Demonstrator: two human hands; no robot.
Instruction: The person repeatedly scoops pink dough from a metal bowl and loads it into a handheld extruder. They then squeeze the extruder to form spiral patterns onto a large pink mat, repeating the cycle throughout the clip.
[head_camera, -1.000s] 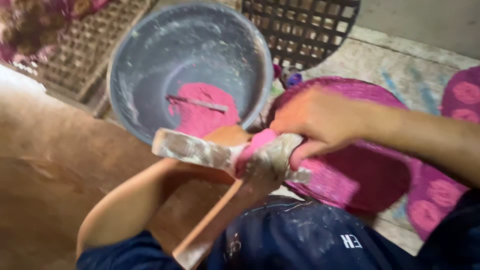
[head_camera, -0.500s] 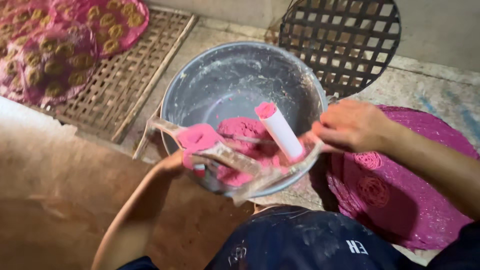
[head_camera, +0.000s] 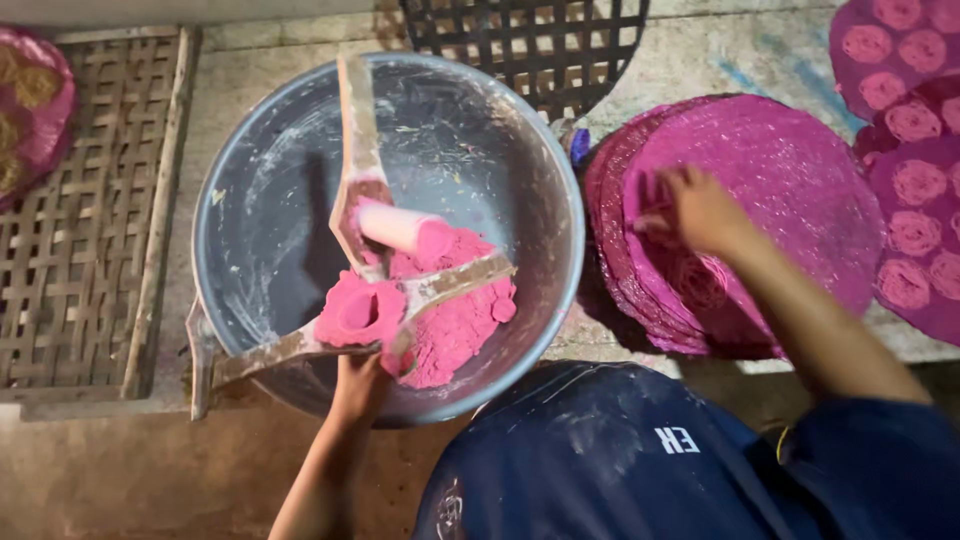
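Seen from above, our left hand (head_camera: 362, 385) is closed around a dough-caked wooden press (head_camera: 400, 295) held over a grey basin (head_camera: 250, 200), where pink dough (head_camera: 455, 320) lies heaped and a pale roller (head_camera: 395, 225) rests on it. Our right hand (head_camera: 700, 205), fingers spread and curled, touches the top of a stack of pink discs (head_camera: 780, 170) just beside the basin. To do this well, we judge we should keep the press level over the basin and lift only the top disc by its edge.

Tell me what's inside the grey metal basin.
Inside the grey metal basin: a mound of pink dough, a pink-smeared wooden press and a pale cylinder. The left hand grips the press. The basin floor beneath the dough is covered.
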